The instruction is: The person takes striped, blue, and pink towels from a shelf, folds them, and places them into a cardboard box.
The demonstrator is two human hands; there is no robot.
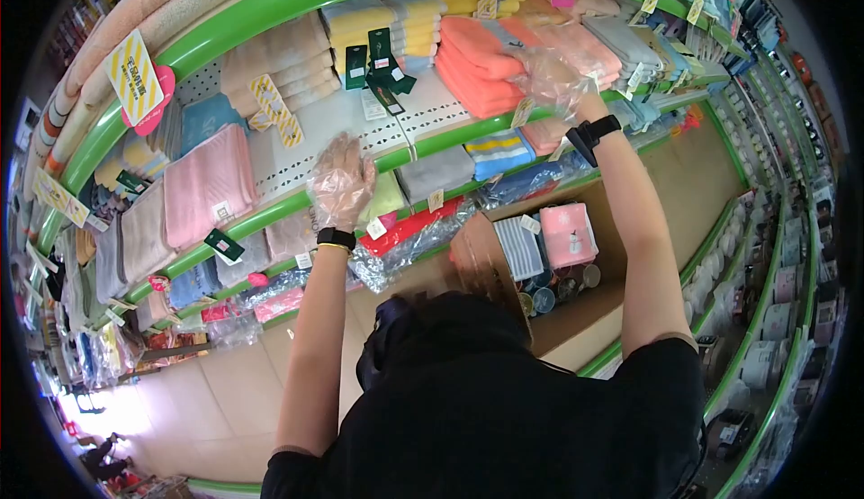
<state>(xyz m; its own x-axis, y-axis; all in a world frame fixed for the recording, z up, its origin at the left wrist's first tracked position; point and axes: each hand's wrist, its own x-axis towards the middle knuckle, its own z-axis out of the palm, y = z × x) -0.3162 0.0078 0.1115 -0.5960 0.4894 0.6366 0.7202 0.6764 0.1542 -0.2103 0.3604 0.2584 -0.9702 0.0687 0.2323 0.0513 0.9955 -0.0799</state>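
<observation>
My left hand (342, 179), in a clear plastic glove, lies at the green front edge of the white perforated shelf (301, 161). Its fingers are stretched out and it holds nothing. My right hand (551, 78), gloved the same way, rests against the folded coral towels (477, 62), its fingers lying over them; their tips are partly blurred by the crinkled plastic. Dark green tags (382, 69) lie on the shelf between the hands, by a stack of yellow, white and grey towels (382, 22). Folded pink towels (210, 175) are left of my left hand.
Below the shelf, an open cardboard box (576, 310) holds a striped towel, a pink towel and several round containers. Plastic-wrapped packs (414, 229) line a lower shelf. Curved shelves of goods (765, 319) run along the right. Rolled towels (171, 31) sit on the upper shelf.
</observation>
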